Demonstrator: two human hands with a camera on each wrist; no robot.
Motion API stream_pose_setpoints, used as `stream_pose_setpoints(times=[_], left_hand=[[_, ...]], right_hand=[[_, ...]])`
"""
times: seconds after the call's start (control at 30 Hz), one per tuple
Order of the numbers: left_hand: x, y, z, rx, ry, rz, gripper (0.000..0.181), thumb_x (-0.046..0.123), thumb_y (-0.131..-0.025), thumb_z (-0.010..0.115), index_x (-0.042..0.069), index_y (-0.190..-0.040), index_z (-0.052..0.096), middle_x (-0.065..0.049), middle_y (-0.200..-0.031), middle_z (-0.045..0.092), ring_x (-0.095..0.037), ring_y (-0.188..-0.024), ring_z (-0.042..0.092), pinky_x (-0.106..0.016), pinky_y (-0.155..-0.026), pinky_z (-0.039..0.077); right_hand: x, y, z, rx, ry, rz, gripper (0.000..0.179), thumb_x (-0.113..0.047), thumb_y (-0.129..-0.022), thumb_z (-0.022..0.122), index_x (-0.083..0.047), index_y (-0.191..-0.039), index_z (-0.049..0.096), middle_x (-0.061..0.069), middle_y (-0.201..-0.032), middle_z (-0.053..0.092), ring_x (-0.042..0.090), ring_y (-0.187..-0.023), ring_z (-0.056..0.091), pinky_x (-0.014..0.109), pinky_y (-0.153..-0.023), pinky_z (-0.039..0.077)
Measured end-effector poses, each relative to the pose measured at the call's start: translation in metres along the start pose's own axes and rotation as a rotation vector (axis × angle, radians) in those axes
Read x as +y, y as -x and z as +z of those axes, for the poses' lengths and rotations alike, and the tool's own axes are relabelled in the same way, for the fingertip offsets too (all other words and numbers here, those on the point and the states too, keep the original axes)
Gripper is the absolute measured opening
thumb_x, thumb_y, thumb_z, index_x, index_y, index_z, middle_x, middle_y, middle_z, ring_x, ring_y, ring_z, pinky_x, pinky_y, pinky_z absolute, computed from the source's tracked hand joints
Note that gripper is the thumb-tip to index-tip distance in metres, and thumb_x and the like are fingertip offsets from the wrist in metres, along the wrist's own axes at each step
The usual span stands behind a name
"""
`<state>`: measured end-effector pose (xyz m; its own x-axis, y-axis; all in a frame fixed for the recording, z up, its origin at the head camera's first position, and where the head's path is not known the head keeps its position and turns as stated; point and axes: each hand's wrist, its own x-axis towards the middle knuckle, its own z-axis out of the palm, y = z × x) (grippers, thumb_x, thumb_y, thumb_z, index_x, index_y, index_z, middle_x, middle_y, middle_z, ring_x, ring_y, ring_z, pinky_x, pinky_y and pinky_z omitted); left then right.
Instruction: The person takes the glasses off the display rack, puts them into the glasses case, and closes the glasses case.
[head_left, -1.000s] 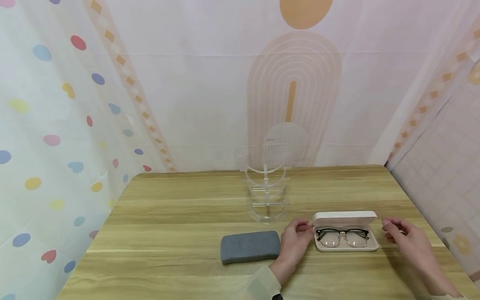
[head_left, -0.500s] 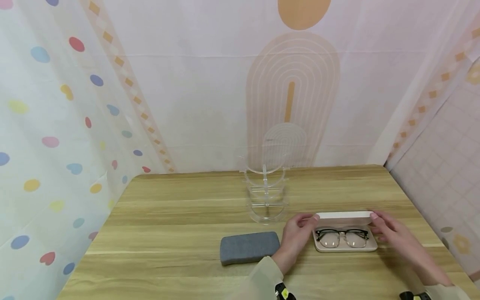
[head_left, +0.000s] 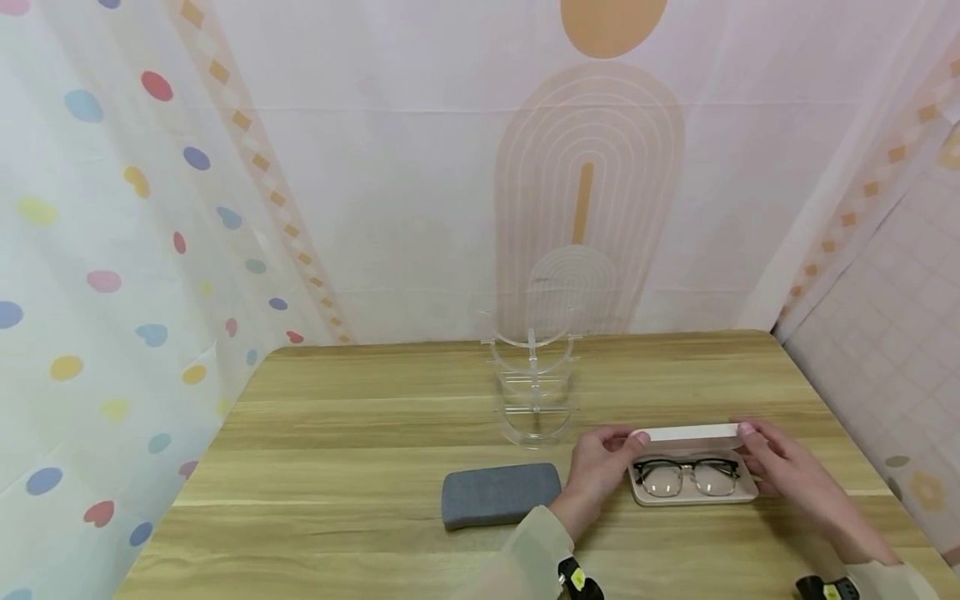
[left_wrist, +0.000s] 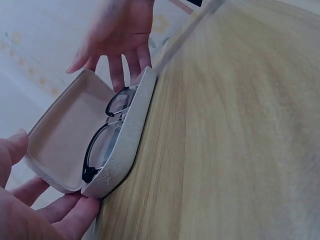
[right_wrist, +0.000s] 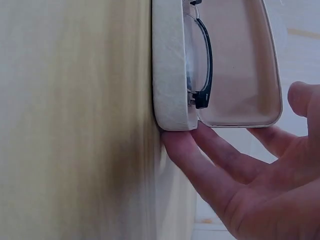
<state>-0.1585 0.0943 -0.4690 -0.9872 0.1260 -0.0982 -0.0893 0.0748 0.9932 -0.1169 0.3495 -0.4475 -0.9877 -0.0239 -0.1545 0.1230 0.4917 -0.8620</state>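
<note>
A cream glasses case [head_left: 690, 432] lies on the table at the right with its lid raised. Inside it rests a pair of eyeglasses [head_left: 716, 461], black along the brow with clear lower rims. My left hand [head_left: 597, 467] holds the left end, thumb at the lid's corner and fingers against the side. At the opposite end is my right hand [head_left: 797, 477], its thumb by the lid corner in the head view. The right wrist view shows fingers [right_wrist: 192, 155] touching the end of the case's base. In the left wrist view, the eyeglasses [left_wrist: 100, 140] sit between both hands.
A grey-blue glasses case [head_left: 501, 496], closed, lies just left of my left forearm. Behind it stands a clear tiered display stand [head_left: 533, 387]. The wooden table [head_left: 337, 467] meets a patterned curtain [head_left: 412, 208] at the back.
Both hands have moved in from beside the cream case onto its ends, thumbs coming to the lid corners. The lid has tilted slightly forward and down. The eyeglasses have stayed inside.
</note>
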Motion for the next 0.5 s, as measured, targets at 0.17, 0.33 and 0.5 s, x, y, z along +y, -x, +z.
stream_pose_setpoints(times=[0.17,0.33,0.5], left_hand=[[-0.001,0.001,-0.002,-0.033,0.043,0.014,0.025,0.019,-0.091,0.081,0.001,-0.107,0.078,0.002,-0.092,0.073,-0.003,-0.084,0.062,-0.019,-0.074,0.053],[-0.002,0.000,-0.002,-0.041,0.064,-0.002,0.022,0.016,-0.089,0.082,0.002,-0.106,0.079,0.003,-0.092,0.073,-0.003,-0.083,0.062,-0.018,-0.073,0.052],[-0.003,0.001,-0.003,-0.061,0.100,-0.004,0.022,0.012,-0.088,0.082,0.001,-0.106,0.078,0.002,-0.093,0.074,-0.003,-0.084,0.062,-0.017,-0.073,0.052]], right_hand=[[0.001,0.000,-0.001,0.007,-0.007,-0.006,0.060,-0.038,-0.114,0.038,0.008,-0.152,0.035,0.047,-0.140,0.044,0.055,-0.119,0.059,0.044,-0.079,0.062],[0.005,0.001,-0.002,0.007,-0.059,-0.041,0.052,-0.031,-0.113,0.043,0.009,-0.146,0.040,0.044,-0.134,0.051,0.045,-0.113,0.065,0.042,-0.078,0.062],[0.011,0.000,-0.006,-0.017,-0.102,-0.083,0.047,-0.024,-0.112,0.047,0.013,-0.142,0.042,0.039,-0.131,0.055,0.021,-0.106,0.068,0.039,-0.078,0.062]])
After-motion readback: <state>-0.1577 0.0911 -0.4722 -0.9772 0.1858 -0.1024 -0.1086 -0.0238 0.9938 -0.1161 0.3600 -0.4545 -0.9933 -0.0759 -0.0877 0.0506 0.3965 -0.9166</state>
